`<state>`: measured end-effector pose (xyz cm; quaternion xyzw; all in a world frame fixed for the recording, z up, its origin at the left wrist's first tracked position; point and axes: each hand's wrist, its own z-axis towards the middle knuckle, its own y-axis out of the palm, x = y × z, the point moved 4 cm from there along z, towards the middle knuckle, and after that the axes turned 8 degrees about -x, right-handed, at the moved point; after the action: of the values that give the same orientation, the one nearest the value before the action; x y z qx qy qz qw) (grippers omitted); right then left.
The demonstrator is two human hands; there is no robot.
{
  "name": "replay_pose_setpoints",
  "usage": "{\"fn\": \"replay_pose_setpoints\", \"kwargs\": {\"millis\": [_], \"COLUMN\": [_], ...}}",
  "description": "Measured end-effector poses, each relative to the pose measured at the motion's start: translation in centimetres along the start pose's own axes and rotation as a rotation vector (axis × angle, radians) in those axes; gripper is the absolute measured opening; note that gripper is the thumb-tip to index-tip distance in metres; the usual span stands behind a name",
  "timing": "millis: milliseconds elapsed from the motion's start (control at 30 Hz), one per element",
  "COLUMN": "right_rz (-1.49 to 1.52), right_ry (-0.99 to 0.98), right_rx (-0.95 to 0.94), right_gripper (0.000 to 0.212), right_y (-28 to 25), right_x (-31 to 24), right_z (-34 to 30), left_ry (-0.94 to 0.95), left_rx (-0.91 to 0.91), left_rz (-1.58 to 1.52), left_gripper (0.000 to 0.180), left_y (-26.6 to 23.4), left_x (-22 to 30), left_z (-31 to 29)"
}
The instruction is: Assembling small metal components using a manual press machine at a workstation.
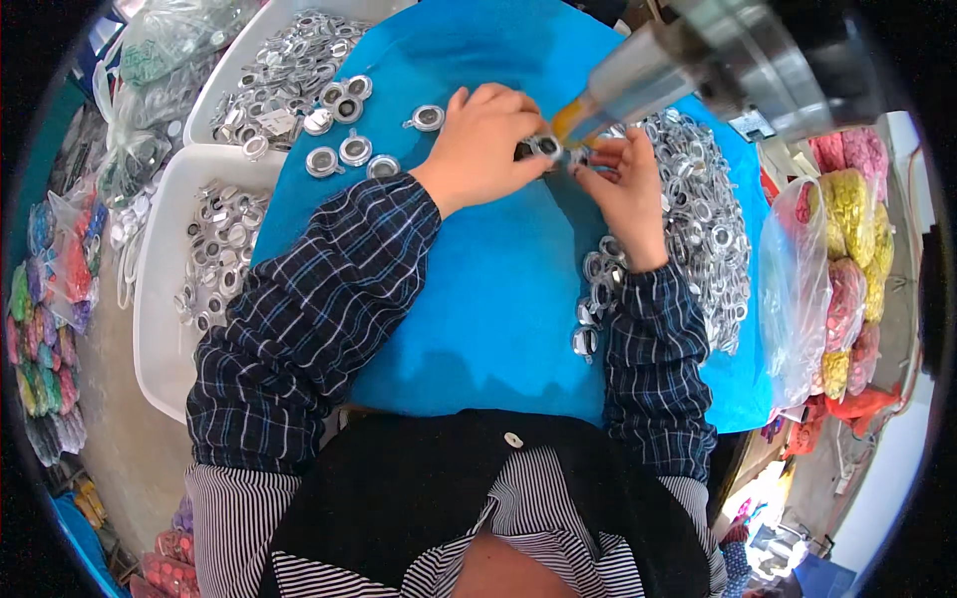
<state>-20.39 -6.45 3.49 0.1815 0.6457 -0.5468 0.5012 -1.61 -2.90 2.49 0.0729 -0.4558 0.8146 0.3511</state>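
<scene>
My left hand is closed around a small round silver-rimmed piece with a dark centre, under the yellowish tip of a machine. Close by on the right, my right hand pinches a small silvery piece at its fingertips; its exact shape is blurred. A large heap of round silver-rimmed pieces with small loops spreads beside and beyond my right wrist. Left of my left hand lie several more such pieces on the blue cloth, with a single one nearest that hand.
The metal machine head leans in from the upper right over the work. Two white bins of similar pieces stand at the left. Bags of coloured pieces flank the right side, and plastic bags hang far left.
</scene>
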Motion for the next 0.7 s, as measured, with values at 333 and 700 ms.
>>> {"fn": "replay_pose_setpoints", "kwargs": {"millis": [333,700], "right_rz": [0.108,-0.698], "right_ry": [-0.288,-0.284], "right_rx": [-0.028,-0.010], "right_gripper": [0.055,0.034], "right_y": [1.3,-2.6], "right_x": [-0.1,3.7], "right_z": [1.0,2.1], "left_ry": [-0.217,0.001], "left_rx": [0.035,-0.710], "left_rz": [-0.080,-0.544], "left_gripper": [0.033,0.029], "left_y": [-0.7,2.7], "left_x": [-2.4,-4.2], "left_z": [-0.4,7.3]}}
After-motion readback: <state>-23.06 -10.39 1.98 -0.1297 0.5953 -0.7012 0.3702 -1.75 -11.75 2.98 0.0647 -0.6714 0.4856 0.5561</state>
